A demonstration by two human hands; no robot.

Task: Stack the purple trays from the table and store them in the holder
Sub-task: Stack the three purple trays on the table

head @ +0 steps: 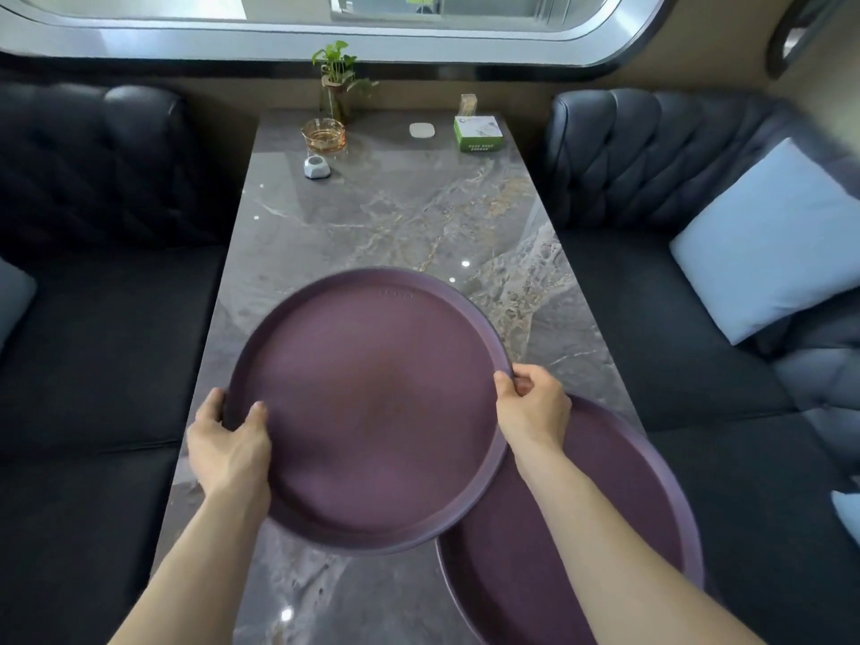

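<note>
Marble table [395,216]: landmark; long, grey-veined, dark sofas along both sides. Upper purple tray [372,402]: round, held over the table's near half, its near-right edge overlapping the lower purple tray [628,505]; left hand [228,449] closed on its left rim, thumb on top; right hand [535,412] closed on its right rim. Lower purple tray: flat at the table's near-right corner, beneath the right forearm. Table's far end: amber glass ashtray [324,136]; potted plant [336,81]; green box [478,132]; small white device [317,167].
</note>
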